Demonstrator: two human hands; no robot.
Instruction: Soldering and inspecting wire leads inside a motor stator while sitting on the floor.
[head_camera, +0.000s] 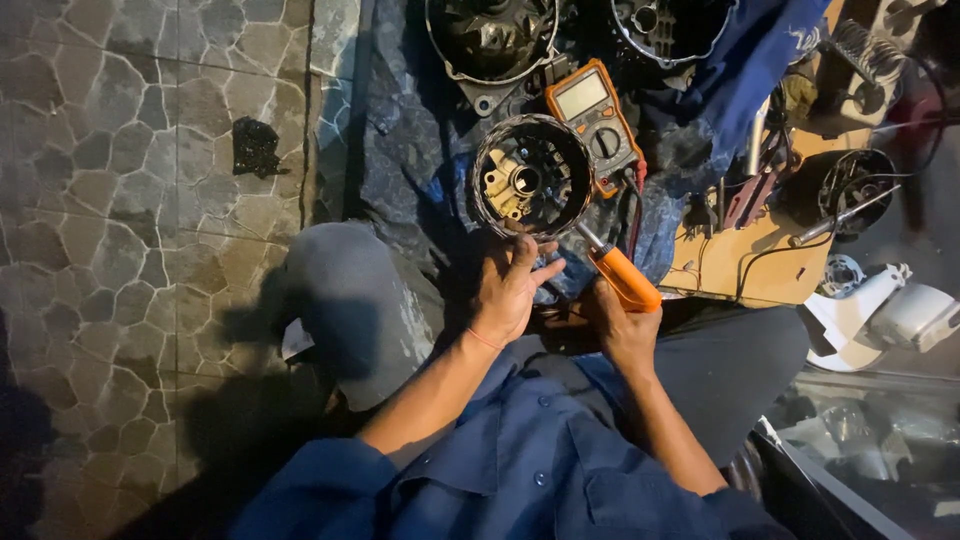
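My left hand (510, 285) grips the lower rim of a round, dark metal housing (532, 176) and holds it up, its open side facing me with brass-coloured parts inside. My right hand (622, 325) is closed on an orange-handled screwdriver (622, 275). The screwdriver's metal shaft points up-left to the housing's lower right edge. Both hands are above my lap, between my knees.
An orange multimeter (596, 122) with red leads lies on a dark blue cloth (420, 150) just behind the housing. Two more round housings (490, 40) sit further back. A wooden board (745, 265) with wires and parts is at right, and stone paving (130, 200) at left.
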